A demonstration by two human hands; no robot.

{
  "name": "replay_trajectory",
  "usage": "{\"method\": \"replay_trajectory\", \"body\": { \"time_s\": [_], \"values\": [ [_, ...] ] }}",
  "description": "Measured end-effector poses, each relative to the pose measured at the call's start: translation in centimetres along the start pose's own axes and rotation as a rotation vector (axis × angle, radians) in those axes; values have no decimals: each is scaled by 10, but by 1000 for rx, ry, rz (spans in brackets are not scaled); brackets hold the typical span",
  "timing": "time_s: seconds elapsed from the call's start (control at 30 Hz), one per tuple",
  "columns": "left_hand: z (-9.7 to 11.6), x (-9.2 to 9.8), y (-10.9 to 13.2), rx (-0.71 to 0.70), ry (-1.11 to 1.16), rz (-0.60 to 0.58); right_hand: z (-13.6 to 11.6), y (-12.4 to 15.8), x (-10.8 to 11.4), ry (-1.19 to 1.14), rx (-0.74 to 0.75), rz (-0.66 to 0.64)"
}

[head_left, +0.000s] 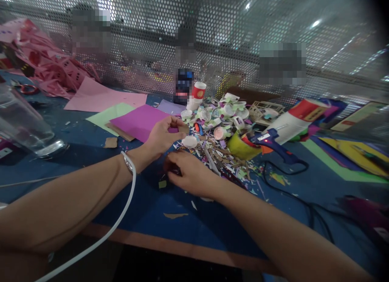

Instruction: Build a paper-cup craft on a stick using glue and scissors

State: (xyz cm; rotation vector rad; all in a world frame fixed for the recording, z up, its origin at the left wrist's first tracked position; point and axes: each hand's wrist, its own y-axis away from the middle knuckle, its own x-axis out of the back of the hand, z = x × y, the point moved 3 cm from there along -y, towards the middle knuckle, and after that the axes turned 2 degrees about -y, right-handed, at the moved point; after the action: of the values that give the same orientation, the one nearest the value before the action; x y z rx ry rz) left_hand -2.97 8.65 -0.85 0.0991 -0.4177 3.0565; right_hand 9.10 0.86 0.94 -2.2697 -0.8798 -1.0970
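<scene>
My left hand [162,135] is curled over the edge of a magenta paper sheet [138,120], its fingertips pinched together on something small I cannot make out. A metal bracelet and a white cord [121,217] cross that wrist. My right hand [187,172] lies palm down on the blue table [91,152], fingers bent over a small dark piece. Just beyond both hands sits a white round cap [190,142] at the edge of a heap of paper scraps and small cups [220,124].
A blue glue gun [270,142] rests on a yellow tape roll [241,147], its black cable [291,193] trailing toward me. A clear glass [27,126] stands at left. Pink and green sheets [105,97], a white bottle [296,120], coloured card at right, perforated metal screen [212,43] behind.
</scene>
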Motion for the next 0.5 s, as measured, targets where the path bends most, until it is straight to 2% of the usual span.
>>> {"method": "replay_trajectory", "body": {
  "time_s": [0.13, 0.3, 0.5],
  "values": [
    [3, -3, 3, 10, 37, -49, 9, 19, 28, -187, -87, 117],
    [7, -11, 9, 60, 106, -200, 36, 41, 58, -391, -229, 300],
    [12, -18, 18, 35, 13, -382, 53, 47, 65, -493, -283, 395]
  ]
}}
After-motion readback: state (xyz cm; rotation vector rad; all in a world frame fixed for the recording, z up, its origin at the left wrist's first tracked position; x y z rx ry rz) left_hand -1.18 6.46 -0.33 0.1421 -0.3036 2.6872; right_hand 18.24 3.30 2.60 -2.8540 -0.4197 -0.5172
